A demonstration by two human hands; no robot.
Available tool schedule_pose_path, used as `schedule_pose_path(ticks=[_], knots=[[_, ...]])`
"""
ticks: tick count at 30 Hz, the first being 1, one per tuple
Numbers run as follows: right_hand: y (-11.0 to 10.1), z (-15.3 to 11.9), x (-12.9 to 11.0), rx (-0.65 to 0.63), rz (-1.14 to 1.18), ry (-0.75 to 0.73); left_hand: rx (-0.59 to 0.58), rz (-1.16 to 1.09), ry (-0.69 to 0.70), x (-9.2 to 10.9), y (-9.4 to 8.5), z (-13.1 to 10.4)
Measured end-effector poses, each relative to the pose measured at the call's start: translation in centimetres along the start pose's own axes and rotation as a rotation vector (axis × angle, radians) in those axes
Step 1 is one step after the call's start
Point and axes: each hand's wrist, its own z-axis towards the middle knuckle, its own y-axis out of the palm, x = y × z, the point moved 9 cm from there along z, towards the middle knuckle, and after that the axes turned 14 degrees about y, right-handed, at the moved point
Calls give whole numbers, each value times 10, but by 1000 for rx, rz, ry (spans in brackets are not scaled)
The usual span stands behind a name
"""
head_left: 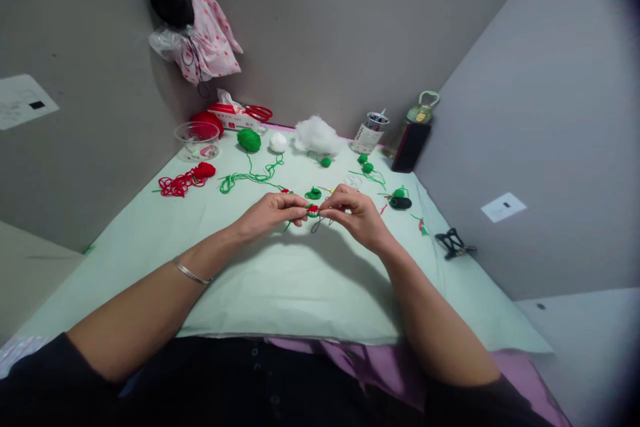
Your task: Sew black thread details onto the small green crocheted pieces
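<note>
Over the middle of the table, a small crocheted piece (313, 210) in red, white and green is pinched between the thumb and fingers of my left hand (280, 211). At the piece's right edge, the fingertips of my right hand (351, 211) are closed together. A thin black thread (316, 225) hangs in a loop from them; whether they also hold a needle is too small to see. Just beyond the hands lies a small green crocheted piece (313, 193). A strand of green yarn (287, 226) shows below my left fingers.
At the back stand a clear tub (197, 143), a green yarn ball (249, 140), a white yarn ball (278, 142), stuffing (317, 135), a pen can (370, 133) and a bottle (421, 110) behind a phone (411, 147). Red yarn (175, 185) lies left, a black clip (453, 243) right.
</note>
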Motion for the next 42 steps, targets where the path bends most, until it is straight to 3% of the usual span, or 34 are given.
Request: schedule_pose_path(ticks=[8, 16, 24, 35, 42], knots=[[5, 4, 7, -72, 192, 111, 23, -18, 7, 6, 3, 1], [2, 2, 5, 24, 73, 76, 84, -65, -24, 4, 3, 0], [-3, -3, -10, -36, -77, 27, 116, -68, -51, 1, 2, -1], [3, 1, 3, -35, 116, 114, 103, -120, -63, -2, 4, -1], [4, 1, 1, -18, 95, 82, 69, -120, -54, 5, 10, -3]])
